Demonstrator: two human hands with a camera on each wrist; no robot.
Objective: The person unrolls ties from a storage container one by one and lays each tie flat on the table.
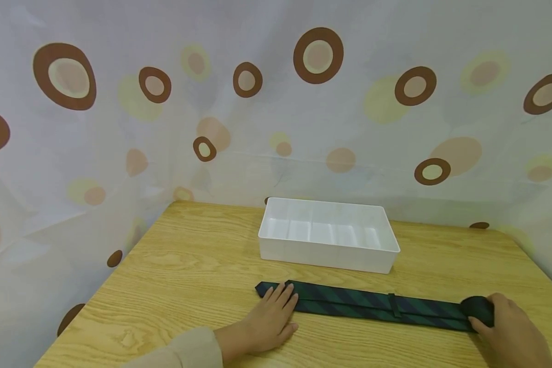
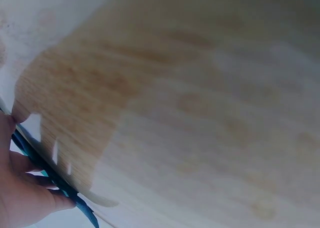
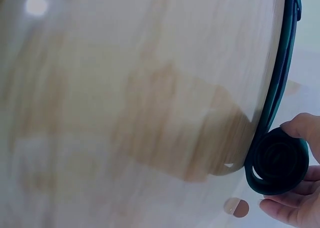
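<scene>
A green and navy striped necktie (image 1: 345, 301) lies folded lengthwise across the wooden table, its right part wound into a roll (image 3: 280, 160). My left hand (image 1: 272, 318) rests on the tie near its pointed ends, fingers extended over the cloth. At the right, my right hand (image 1: 510, 327) holds the roll, with the thumb on one side and the fingers on the other. The right wrist view shows the coil's spiral end (image 3: 277, 158) between thumb and fingers. A narrow keeper loop (image 1: 394, 305) crosses the flat stretch between the hands.
Behind the tie stands a white rectangular plastic box (image 1: 324, 253) with an open top. The wooden table (image 1: 179, 271) reaches back to a white curtain (image 1: 276, 117) printed with brown, yellow and peach circles, which also hangs along both sides.
</scene>
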